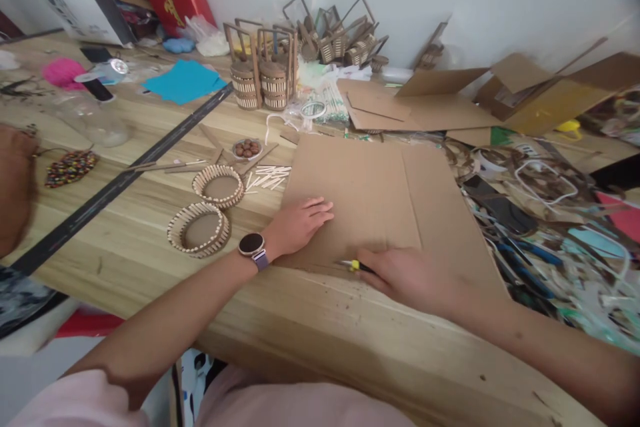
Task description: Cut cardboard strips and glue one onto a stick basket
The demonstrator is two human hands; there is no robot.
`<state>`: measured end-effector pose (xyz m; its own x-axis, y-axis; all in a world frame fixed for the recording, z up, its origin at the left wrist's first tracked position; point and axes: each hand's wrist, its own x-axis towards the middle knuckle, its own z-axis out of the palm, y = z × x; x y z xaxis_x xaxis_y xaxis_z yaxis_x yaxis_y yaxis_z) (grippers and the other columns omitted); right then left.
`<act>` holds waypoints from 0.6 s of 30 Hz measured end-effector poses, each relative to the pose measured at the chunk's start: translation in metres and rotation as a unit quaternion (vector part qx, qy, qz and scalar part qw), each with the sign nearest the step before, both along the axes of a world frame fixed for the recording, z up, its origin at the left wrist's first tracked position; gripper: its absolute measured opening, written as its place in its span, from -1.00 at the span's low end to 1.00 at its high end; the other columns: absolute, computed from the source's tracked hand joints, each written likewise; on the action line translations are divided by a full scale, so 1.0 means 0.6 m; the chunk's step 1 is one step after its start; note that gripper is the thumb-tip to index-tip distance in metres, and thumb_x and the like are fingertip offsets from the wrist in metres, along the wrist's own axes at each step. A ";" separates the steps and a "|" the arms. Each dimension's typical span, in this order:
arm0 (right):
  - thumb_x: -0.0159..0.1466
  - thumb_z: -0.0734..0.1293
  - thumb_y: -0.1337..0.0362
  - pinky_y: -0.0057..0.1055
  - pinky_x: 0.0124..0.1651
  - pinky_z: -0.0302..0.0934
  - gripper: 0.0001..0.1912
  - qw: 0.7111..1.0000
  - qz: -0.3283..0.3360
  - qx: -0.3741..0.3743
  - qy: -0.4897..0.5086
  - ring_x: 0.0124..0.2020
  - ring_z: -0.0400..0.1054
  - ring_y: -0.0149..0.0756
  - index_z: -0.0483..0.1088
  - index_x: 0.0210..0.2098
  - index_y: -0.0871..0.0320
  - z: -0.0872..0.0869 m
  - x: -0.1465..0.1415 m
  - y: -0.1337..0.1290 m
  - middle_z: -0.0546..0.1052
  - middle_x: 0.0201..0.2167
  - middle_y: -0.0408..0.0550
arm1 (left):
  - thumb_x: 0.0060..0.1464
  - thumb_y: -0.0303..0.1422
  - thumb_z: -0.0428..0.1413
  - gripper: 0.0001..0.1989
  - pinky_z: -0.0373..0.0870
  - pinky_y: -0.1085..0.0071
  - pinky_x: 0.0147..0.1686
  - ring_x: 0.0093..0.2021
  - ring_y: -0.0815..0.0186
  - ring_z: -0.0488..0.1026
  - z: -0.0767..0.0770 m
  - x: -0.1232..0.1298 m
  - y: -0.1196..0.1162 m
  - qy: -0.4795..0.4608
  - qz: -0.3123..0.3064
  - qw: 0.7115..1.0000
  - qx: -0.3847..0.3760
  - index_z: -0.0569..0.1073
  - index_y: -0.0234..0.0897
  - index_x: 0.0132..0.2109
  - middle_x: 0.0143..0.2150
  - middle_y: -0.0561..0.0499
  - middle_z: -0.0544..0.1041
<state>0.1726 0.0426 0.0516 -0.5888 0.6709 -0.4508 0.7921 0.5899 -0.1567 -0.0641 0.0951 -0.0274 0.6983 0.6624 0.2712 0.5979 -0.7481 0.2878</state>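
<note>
Pink clothing (300,407) lies nearest the camera, below the near edge of the cardboard sheet (360,193), which serves as landmark and rests on the wooden table (280,327). The left hand (293,230) lies on the sheet's left part, palm down, fingers extended and gripping nothing; a watch (251,245) is on that wrist. The right hand (405,273) is at the sheet's near edge, fingers closed around a yellow-and-black cutter (356,265), its tip pointing left along that edge. Whether the tip has entered the cardboard cannot be told. Left of the sheet stand two round stick-walled rings (231,201) (220,238); short sticks (267,178) lie just beside its left edge, and a small bowl of brown balls (247,149) sits farther left. A tangle of strips and tools (535,267) lies right of the sheet. The step in hand is judged to be cutting or scoring near that edge. A stroke there would call for steady pressure from the left palm, a firm right grip, and left fingers clear of the blade's line.
</note>
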 end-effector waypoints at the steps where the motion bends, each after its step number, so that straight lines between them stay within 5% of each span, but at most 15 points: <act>1: 0.42 0.15 0.20 -0.41 -0.43 0.09 -0.77 1.000 0.011 0.003 -0.007 -0.32 0.52 -0.15 0.40 -0.15 0.14 0.000 -0.024 0.001 0.61 -0.34 -0.02 | 0.36 -0.46 -0.14 -0.67 0.23 0.13 0.29 0.34 0.18 0.22 -0.001 0.001 0.000 0.000 0.005 1.000 0.002 0.42 -0.30 0.13 0.28 -0.11 0.39; 7: 0.43 0.16 0.18 -0.42 -0.53 -0.06 -0.75 0.997 0.048 0.024 -0.046 -0.35 0.54 -0.12 0.41 -0.14 0.16 -0.003 -0.114 0.011 0.63 -0.35 0.02 | 0.35 -0.46 -0.12 -0.69 0.24 0.17 0.28 0.31 0.18 0.26 0.001 0.002 0.003 0.002 0.033 0.999 0.007 0.45 -0.34 0.09 0.26 -0.14 0.42; 18: 0.43 0.15 0.22 -0.41 -0.55 -0.12 -0.77 0.995 0.059 0.020 -0.076 -0.32 0.55 -0.19 0.39 -0.14 0.14 0.004 -0.123 0.009 0.64 -0.32 -0.04 | 0.34 -0.44 -0.09 -0.72 0.24 0.19 0.27 0.30 0.19 0.27 -0.003 0.006 0.003 -0.003 0.040 0.999 0.015 0.46 -0.31 0.06 0.25 -0.13 0.43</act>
<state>0.0986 0.0479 0.0542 -0.5917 0.6195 -0.5158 0.7291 0.6843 -0.0146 -0.0608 0.0972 -0.0291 0.6414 0.7082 0.2950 0.6551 -0.7057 0.2698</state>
